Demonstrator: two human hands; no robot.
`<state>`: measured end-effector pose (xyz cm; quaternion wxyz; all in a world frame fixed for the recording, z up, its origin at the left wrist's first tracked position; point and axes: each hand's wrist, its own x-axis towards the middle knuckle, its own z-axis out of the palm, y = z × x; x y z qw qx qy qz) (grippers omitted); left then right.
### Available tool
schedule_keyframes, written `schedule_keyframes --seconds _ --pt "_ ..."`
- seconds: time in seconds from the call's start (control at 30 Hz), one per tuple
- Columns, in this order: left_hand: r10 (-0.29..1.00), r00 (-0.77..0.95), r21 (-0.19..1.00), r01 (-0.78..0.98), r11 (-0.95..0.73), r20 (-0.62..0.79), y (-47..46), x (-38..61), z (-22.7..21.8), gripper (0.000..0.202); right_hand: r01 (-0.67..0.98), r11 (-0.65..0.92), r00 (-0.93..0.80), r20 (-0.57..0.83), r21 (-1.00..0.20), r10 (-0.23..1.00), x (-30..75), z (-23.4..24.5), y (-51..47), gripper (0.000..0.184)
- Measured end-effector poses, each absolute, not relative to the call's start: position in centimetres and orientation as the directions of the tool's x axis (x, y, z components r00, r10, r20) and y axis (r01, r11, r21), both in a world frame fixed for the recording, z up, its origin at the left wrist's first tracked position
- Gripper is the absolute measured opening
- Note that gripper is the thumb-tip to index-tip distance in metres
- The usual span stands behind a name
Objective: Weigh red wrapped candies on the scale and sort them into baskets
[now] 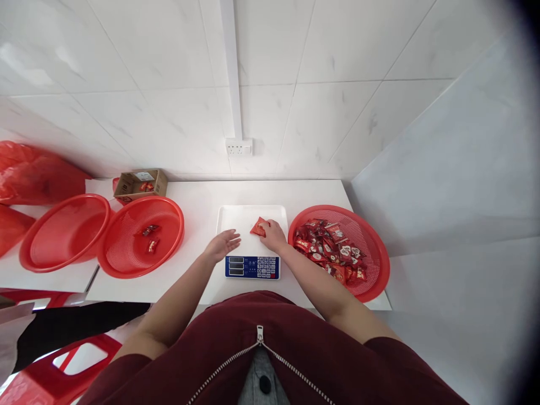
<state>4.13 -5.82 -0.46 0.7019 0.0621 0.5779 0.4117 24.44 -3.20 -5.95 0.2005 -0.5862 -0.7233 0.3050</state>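
My right hand (275,235) grips a small red packet (259,226) above the white pan of a digital scale (231,215). Over the pan's left side, my left hand (223,245) is held with its fingers apart and nothing in it. The scale's blue keypad panel (252,268) faces me. Close to my right forearm stands a red perforated basket (382,264) with many red and dark packets (331,247) in it.
Left of the scale, a red basin (122,261) contains a few small packets (152,245). Another red basin (67,230) stands farther left, near red plastic bags (37,174). A cardboard box (130,194) sits behind them. A wall socket (239,147) is above the table's back edge.
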Motion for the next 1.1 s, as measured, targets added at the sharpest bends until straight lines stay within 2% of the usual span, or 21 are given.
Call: schedule_keyframes --seconds 0.1,0.2,0.27,0.33,0.4,0.5,0.57,0.7,0.87,1.0,1.1 --pt "0.653 0.096 0.565 -0.417 0.712 -0.752 -6.3 7.3 -0.8 0.015 0.69 0.202 -0.298 -0.02 -0.695 0.954 24.1 -5.1 -5.3 0.042" --pt "0.675 0.177 0.579 -0.389 0.717 -0.717 -6.7 8.8 -0.6 0.017 0.632 0.27 -0.37 0.023 -0.727 0.929 24.0 -3.8 -7.8 0.052" --pt "0.708 0.163 0.604 -0.415 0.681 -0.687 -6.5 8.6 0.0 0.014 0.569 0.297 -0.406 0.052 -0.767 0.912 24.7 -3.0 -9.1 0.06" --pt "0.753 0.073 0.64 -0.477 0.602 -0.653 -5.9 7.1 0.9 0.008 0.529 0.286 -0.374 0.083 -0.799 0.924 26.2 -2.5 -9.8 0.06" --pt "0.788 -0.09 0.684 -0.562 0.464 -0.609 -5.2 4.4 2.2 0.005 0.562 0.231 -0.251 0.102 -0.794 0.963 28.6 -2.4 -10.1 0.056" --pt "0.757 -0.368 0.734 -0.646 0.21 -0.54 -4.7 -1.2 4.1 0.029 0.689 0.061 -0.013 0.072 -0.722 0.997 33.4 -2.9 -10.1 0.052" --pt "0.71 -0.446 0.73 -0.67 0.139 -0.545 -5.1 -4.5 4.7 0.045 0.766 -0.099 0.11 -0.023 -0.635 0.994 36.7 -3.6 -10.3 0.054" --pt "0.656 -0.394 0.655 -0.728 0.205 -0.644 -6.4 -6.5 3.8 0.043 0.799 -0.337 0.276 -0.194 -0.498 0.941 41.4 -5.5 -10.4 0.056" --pt "0.672 -0.158 0.552 -0.717 0.426 -0.724 -6.1 0.0 1.4 0.03 0.754 -0.464 0.407 -0.223 -0.466 0.886 44.5 -7.6 -8.1 0.054" --pt "0.632 0.119 0.519 -0.466 0.717 -0.766 -6.7 7.1 1.4 0.018 0.697 -0.555 0.482 -0.275 -0.454 0.832 46.4 -8.7 -5.5 0.057" --pt "0.589 0.235 0.524 -0.286 0.802 -0.773 -8.1 10.5 1.6 0.017 0.657 -0.606 0.515 -0.319 -0.449 0.795 47.4 -9.3 -4.2 0.063"
